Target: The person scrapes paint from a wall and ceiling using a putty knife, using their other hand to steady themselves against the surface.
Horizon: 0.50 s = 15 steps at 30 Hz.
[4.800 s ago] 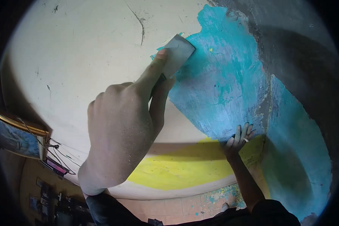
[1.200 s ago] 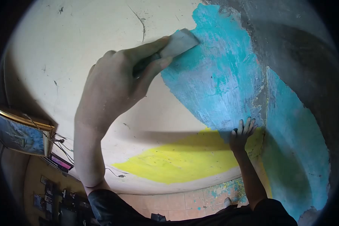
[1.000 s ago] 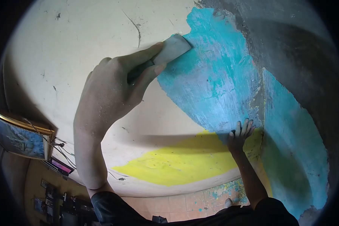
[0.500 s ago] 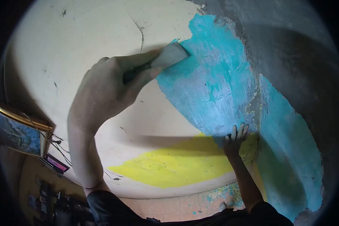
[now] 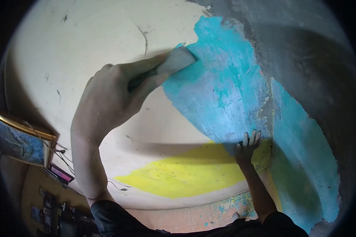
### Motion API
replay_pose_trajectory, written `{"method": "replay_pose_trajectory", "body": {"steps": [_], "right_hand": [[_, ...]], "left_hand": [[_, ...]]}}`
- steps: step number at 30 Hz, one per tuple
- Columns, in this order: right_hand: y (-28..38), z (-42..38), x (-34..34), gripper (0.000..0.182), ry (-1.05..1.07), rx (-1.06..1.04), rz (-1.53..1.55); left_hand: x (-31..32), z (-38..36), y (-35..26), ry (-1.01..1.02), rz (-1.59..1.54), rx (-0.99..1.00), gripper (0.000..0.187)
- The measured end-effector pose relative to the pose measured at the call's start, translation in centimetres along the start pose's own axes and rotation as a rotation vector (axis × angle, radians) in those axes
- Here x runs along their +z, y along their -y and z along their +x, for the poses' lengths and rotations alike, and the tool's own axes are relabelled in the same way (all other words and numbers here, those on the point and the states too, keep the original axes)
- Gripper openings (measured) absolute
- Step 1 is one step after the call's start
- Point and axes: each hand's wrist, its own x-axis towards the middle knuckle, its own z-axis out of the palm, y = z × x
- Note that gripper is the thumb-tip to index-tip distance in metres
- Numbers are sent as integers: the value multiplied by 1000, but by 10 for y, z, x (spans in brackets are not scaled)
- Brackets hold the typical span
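Note:
My left hand [image 5: 110,89] is closed on a flat grey scraper [image 5: 178,60], gripped between thumb and fingers. The blade lies against the wall where the cream paint [image 5: 106,35] meets a bare patch of turquoise paint [image 5: 221,75]. Most of the tool's handle is hidden inside the hand. Lower down, my right hand [image 5: 247,150] rests on the wall with its fingers spread, near the bottom of the turquoise patch, and holds nothing.
Yellow paint [image 5: 186,170] shows on the lower wall. Grey bare plaster [image 5: 300,51] lies beyond the corner at right. A framed picture [image 5: 19,140] and a dangling cable [image 5: 63,152] are at left. Paint flakes [image 5: 233,205] litter the tiled floor [image 5: 182,217].
The scraper and my left hand have shifted very slightly left and down in view, as has the wall around them. My right hand stays in place.

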Motion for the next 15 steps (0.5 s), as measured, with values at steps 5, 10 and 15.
{"method": "replay_pose_trajectory", "body": {"steps": [5, 10, 15], "right_hand": [[2, -2, 7, 52, -24, -2, -2], [-3, -1, 1, 51, 0, -56, -22], [-2, -4, 8, 51, -40, -19, 7]], "left_hand": [[8, 11, -13, 47, -2, -31, 39], [2, 4, -9, -13, -114, -22, 39], [9, -3, 0, -43, -105, -8, 39]]}}
